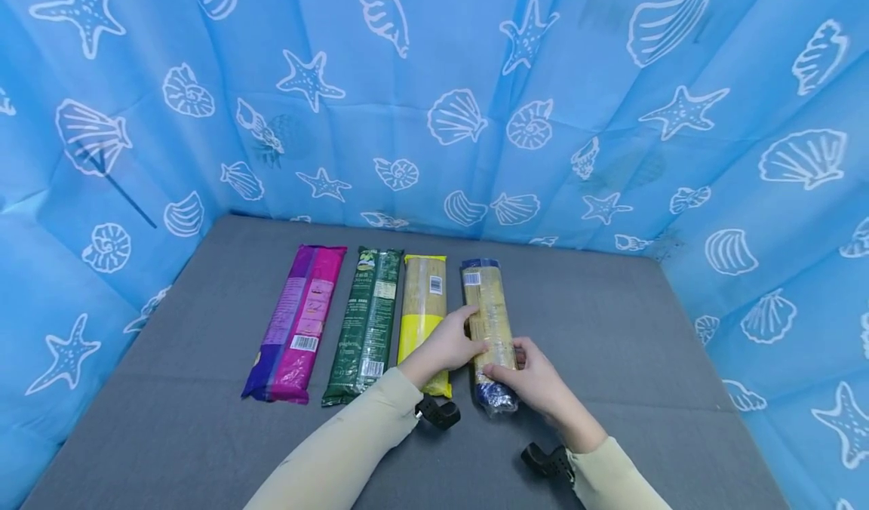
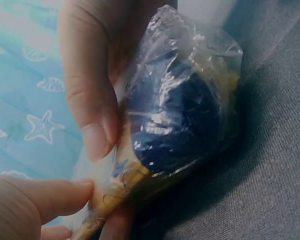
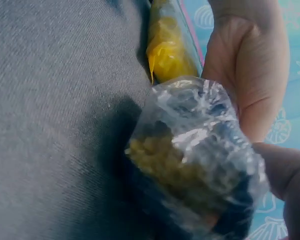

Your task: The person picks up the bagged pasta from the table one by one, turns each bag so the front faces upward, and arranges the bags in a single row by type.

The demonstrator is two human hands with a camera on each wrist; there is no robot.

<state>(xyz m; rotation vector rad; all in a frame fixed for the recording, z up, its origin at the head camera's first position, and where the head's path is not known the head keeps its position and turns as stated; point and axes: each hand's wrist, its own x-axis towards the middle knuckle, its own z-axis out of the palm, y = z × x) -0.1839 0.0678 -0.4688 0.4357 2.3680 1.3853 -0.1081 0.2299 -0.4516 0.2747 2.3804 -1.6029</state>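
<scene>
the left hand [image 1: 449,342] and the right hand [image 1: 538,380] were both pinching the blue-ended packet [image 1: 492,305], one at each side. this packet was on, or just above, the gray tabletop [image 1: 611,329], at the right of the yellow packet [image 1: 421,299], the green packet [image 1: 364,325] and the purple-pink packet [image 1: 296,325]. a blue curtain [image 1: 407,133] hung behind.

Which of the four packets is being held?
The blue-ended packet, rightmost in the head view: the left hand and right hand hold it. The pink packet, green packet and yellow packet lie unheld to its left.
</scene>
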